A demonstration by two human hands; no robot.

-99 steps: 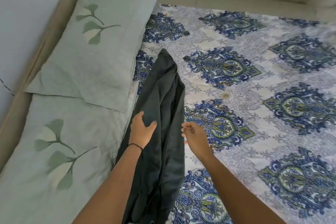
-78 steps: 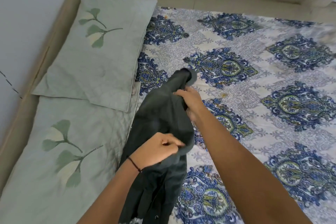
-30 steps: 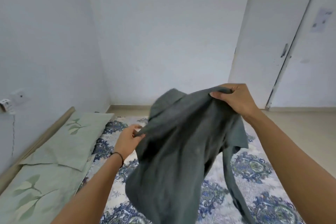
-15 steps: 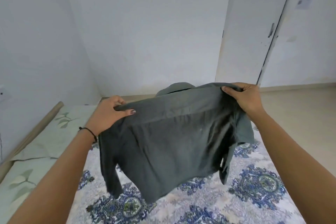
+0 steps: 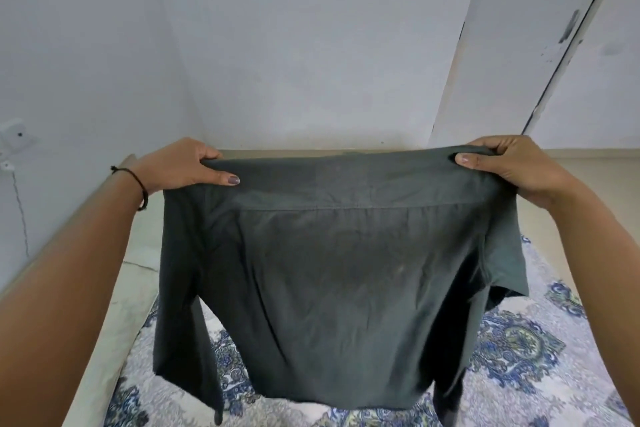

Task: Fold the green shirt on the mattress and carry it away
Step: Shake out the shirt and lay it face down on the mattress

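The dark green shirt hangs spread out in the air above the mattress, its back facing me and both sleeves dangling. My left hand pinches the left shoulder. My right hand grips the right shoulder at the same height. The top edge is stretched taut between my hands. The shirt hides the middle of the mattress, which has a white sheet with blue ornaments.
Pale green pillows lie along the left wall behind my left arm. A white wall stands ahead, with a white door at the right. Beige floor shows beyond my right hand.
I have lifted the shirt off the mattress and drawn my hands apart, so it went from a bunched strip to hanging flat and wide. My view has risen towards the wall.
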